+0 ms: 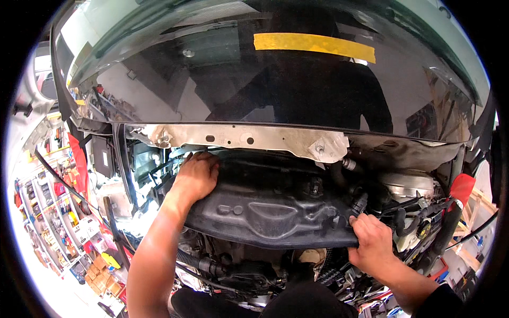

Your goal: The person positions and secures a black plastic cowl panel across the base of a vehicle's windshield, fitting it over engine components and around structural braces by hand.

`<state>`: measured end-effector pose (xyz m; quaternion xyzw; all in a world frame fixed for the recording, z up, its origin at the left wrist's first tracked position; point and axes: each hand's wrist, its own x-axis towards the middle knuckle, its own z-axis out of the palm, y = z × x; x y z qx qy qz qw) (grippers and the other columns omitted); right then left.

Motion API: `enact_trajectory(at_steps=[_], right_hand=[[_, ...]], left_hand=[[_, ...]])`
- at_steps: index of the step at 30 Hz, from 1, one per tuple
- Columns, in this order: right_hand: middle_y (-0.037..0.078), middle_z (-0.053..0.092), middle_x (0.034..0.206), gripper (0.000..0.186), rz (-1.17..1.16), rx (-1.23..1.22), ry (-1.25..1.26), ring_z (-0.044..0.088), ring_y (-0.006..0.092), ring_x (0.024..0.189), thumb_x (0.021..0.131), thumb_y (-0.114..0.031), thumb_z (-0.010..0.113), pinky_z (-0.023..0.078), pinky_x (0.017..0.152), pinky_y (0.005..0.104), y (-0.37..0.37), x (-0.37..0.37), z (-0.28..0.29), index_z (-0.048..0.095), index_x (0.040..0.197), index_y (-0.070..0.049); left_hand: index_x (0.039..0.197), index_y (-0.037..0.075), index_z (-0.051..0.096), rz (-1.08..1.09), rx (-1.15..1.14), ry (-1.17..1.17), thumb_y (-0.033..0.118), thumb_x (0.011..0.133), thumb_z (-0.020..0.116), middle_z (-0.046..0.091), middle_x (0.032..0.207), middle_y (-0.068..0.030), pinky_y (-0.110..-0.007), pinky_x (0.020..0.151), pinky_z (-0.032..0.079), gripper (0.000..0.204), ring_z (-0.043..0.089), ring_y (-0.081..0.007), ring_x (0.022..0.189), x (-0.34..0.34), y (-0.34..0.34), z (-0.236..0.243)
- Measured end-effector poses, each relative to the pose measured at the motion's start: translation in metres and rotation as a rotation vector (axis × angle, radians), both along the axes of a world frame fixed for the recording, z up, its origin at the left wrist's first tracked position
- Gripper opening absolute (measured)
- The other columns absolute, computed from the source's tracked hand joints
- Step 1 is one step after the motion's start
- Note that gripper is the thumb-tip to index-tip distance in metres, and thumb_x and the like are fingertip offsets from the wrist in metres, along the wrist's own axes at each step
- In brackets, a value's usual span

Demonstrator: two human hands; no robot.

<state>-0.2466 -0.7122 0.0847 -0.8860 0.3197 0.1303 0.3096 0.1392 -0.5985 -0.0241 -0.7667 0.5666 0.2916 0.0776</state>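
Observation:
A wide, molded black plastic panel lies tilted across the engine bay, below the windshield. My left hand is closed over its far left edge, with the fingertips partly hidden behind that edge. At the panel's near right corner, my right hand grips the rim, thumb on top and fingers curled underneath. Close to the right hand, a short black ribbed hose piece stands by the panel. A small black fitting sits on the panel's upper right part.
Beyond the panel, a bare metal crosspiece runs under the dark windshield, which carries a yellow tape strip. Hoses and engine parts lie on the near side. Red covers drape both sides; stocked shelves stand at left.

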Motion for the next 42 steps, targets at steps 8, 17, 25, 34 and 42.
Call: enact_trajectory(at_steps=[8, 17, 25, 34, 42], right_hand=[[0.01, 0.053, 0.083, 0.053, -0.008, -0.007, 0.048, 0.054, 0.0285, 0.075, 0.048, -0.013, 0.07, 0.048, 0.065, 0.0365, 0.007, 0.007, -0.007, 0.06, 0.098, 0.001], [0.013, 0.052, 0.083, 0.061, -0.019, -0.021, -0.012, 0.053, 0.0339, 0.075, 0.039, -0.011, 0.071, 0.045, 0.065, 0.0438, 0.003, 0.008, -0.005, 0.056, 0.096, 0.003], [0.018, 0.051, 0.079, 0.05, -0.065, -0.034, -0.137, 0.052, 0.0386, 0.071, 0.042, -0.001, 0.064, 0.042, 0.061, 0.0452, 0.008, 0.006, -0.019, 0.054, 0.091, 0.006], [0.029, 0.05, 0.117, 0.069, 0.029, -0.172, 0.024, 0.05, 0.049, 0.105, 0.059, -0.005, 0.065, 0.038, 0.09, 0.0518, 0.02, -0.058, -0.032, 0.045, 0.124, 0.006], [0.022, 0.051, 0.084, 0.043, 0.034, -0.216, -0.081, 0.049, 0.0454, 0.066, 0.058, -0.007, 0.061, 0.041, 0.057, 0.05, 0.011, -0.008, -0.015, 0.05, 0.098, 0.004]], left_hand=[[0.138, 0.001, 0.045, -0.069, 0.229, 0.321, 0.04, 0.096, 0.039, 0.043, 0.144, -0.0188, -0.048, 0.116, 0.019, 0.057, 0.037, -0.029, 0.137, -0.043, -0.017, 0.006], [0.137, 0.001, 0.046, -0.099, 0.277, 0.466, 0.041, 0.097, 0.038, 0.04, 0.145, -0.0222, -0.04, 0.114, 0.027, 0.057, 0.038, -0.0343, 0.135, -0.089, -0.059, 0.001], [0.125, -0.004, 0.054, -0.016, -0.2, 0.184, 0.026, 0.089, 0.052, 0.055, 0.128, -0.0205, -0.044, 0.109, 0.034, 0.046, 0.049, -0.0345, 0.123, -0.09, -0.036, -0.004], [0.126, -0.003, 0.054, 0.07, 0.023, 0.309, 0.02, 0.085, 0.053, 0.047, 0.136, -0.0207, -0.047, 0.108, 0.032, 0.047, 0.044, -0.0343, 0.127, -0.091, -0.049, 0.002], [0.125, 0.006, 0.059, 0.111, 0.029, 0.15, 0.02, 0.084, 0.05, 0.055, 0.13, -0.0177, -0.045, 0.105, 0.034, 0.043, 0.051, -0.0312, 0.122, -0.061, -0.033, 0.002]])
